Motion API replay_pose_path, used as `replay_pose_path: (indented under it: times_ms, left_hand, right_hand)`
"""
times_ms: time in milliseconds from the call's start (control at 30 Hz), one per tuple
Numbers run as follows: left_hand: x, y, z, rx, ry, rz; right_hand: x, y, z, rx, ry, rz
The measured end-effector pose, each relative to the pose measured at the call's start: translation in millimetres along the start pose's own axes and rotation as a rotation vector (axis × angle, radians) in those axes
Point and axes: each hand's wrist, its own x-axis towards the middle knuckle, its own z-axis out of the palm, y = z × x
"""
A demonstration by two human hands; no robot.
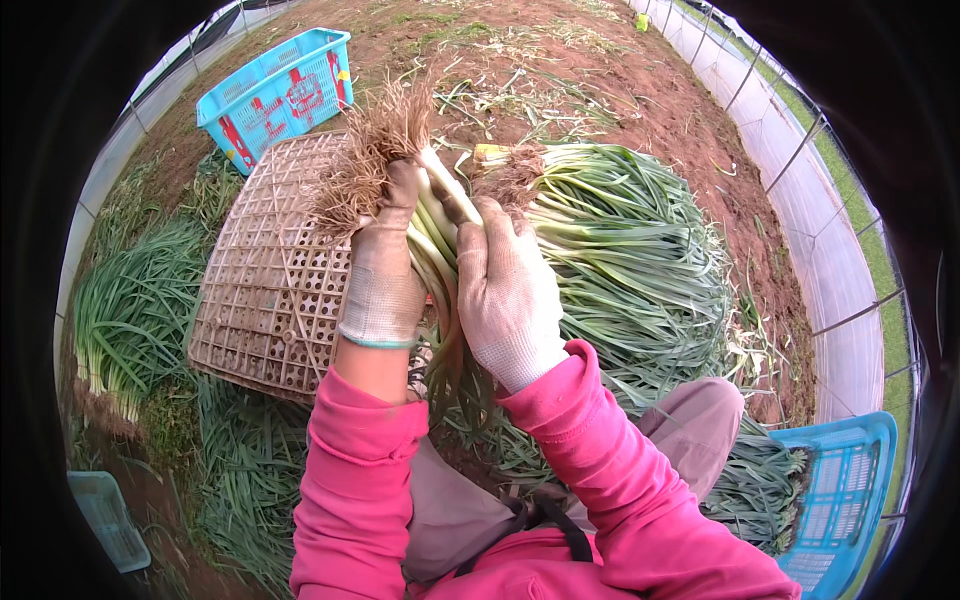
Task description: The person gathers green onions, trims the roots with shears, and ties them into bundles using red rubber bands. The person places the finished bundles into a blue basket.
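My left hand, in a soiled knit glove, grips a bunch of leek-like plants below their roots. The dry brown roots point up and away from me, and the leaves hang towards my lap. My right hand, gloved as well, has its fingers around the pale stalks on the right side of the bunch; its fingertips are partly hidden. Just right of it lies a large heap of the same plants, roots to the left and green leaves to the right.
An upturned, muddy plastic crate stands left of my hands. Behind it is a blue crate; another blue crate sits at lower right. More plants lie at left. Plastic sheeting on poles borders the soil.
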Motion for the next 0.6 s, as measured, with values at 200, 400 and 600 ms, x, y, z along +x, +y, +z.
replay_pose_path:
  times_ms: [200,400,600]
  left_hand:
    - [-7,-6,1,-0.12,-0.061,-0.176]
    - [-7,-4,7,-0.06,0.02,-0.099]
    - [-15,-13,14,-0.272,0.112,-0.242]
  right_hand:
    - [-8,-4,8,-0.203,-0.037,0.034]
    - [-2,14,-8,0.101,-0.323,-0.164]
    - [-7,31,-17,0.33,-0.47,-0.246]
